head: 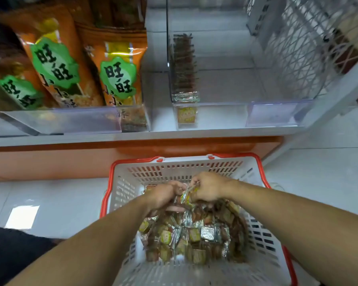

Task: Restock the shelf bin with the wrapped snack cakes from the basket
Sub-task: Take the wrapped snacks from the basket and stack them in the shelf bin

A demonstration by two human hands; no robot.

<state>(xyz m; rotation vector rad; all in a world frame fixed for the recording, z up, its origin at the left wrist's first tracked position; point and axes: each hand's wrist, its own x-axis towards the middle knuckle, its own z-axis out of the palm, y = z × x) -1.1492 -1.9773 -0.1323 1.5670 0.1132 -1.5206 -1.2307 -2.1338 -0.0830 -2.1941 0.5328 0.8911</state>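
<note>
Both hands reach into the white basket (120,195) with red rim standing on the floor below the shelf. The left hand (163,198) and the right hand (208,187) meet over the pile of wrapped snack cakes (192,236), each grip clenched around a bunch of cakes (187,198) lifted just above the heap. On the shelf above, the clear shelf bin (277,114) holds 1 single row of cakes (184,71) along its left wall. Orange snack bags (116,75) stand in the neighbouring bin to the left.
</note>
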